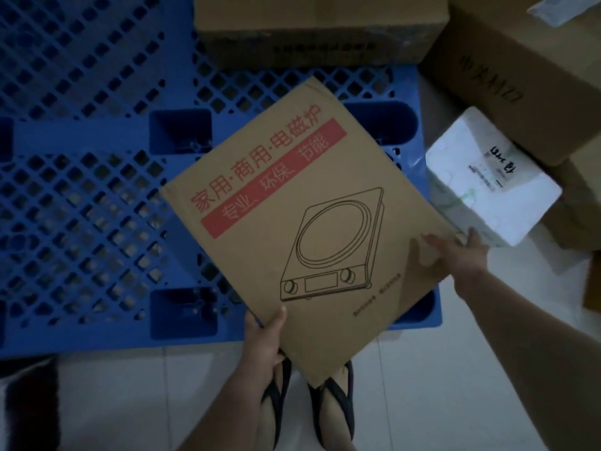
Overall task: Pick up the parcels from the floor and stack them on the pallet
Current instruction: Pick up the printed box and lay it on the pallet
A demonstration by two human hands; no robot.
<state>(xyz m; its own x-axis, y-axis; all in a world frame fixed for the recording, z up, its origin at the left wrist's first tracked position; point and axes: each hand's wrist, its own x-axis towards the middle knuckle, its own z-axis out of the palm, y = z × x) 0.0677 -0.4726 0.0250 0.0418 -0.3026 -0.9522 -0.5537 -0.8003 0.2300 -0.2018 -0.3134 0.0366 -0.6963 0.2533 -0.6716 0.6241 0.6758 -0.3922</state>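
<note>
- Pallet (81, 190), blue plastic, spreads left.
- Left hand (265, 336) grips the induction-cooker box (302, 206) by its near edge.
- Right hand (455, 255) clasps its right corner.
- Placing step: box hangs over the pallet's front right corner; lowering it flat seems next.

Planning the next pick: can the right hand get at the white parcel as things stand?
Probably not yet: the right hand grips the cooker box by its edge. The white parcel lies just beyond it with nothing between.
</note>
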